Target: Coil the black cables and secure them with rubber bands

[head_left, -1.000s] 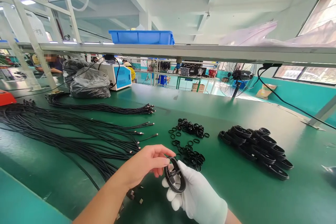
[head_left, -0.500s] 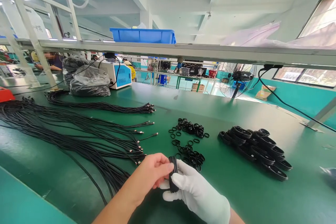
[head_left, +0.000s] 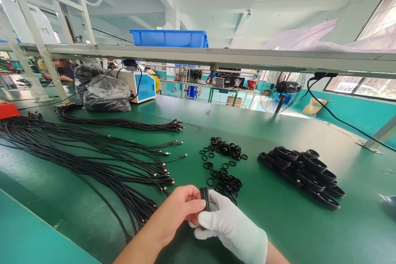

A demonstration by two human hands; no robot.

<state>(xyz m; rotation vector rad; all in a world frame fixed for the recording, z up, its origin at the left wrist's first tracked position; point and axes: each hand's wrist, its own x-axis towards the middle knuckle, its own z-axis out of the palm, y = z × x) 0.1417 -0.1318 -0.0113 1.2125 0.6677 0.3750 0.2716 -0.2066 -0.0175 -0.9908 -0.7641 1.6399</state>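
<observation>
Between my two hands, just above the near part of the green table, is a black cable wound into a tight coil (head_left: 204, 196). My bare left hand (head_left: 185, 207) pinches the coil's left side between thumb and fingers. From the right, my right hand (head_left: 220, 217) in a white glove grips it too, hiding its lower part. Small black rings (head_left: 227, 182) lie scattered just beyond the hands. To the left stretch long black cables (head_left: 117, 169) with metal plugs at their ends. Coiled black cables (head_left: 305, 173) are stacked in a pile on the right.
A grey shelf (head_left: 235, 54) crosses above the table and carries a blue bin (head_left: 169, 38). Farther back stand a blue and white machine (head_left: 144, 86) and a plastic-wrapped bundle (head_left: 107, 95). A fan (head_left: 281, 90) is beyond the table. Another person (head_left: 64, 71) sits at far left.
Both hands have lowered slightly with the coil, and the right hand has turned a little around it. Less of the coil shows now. The view has shifted a little.
</observation>
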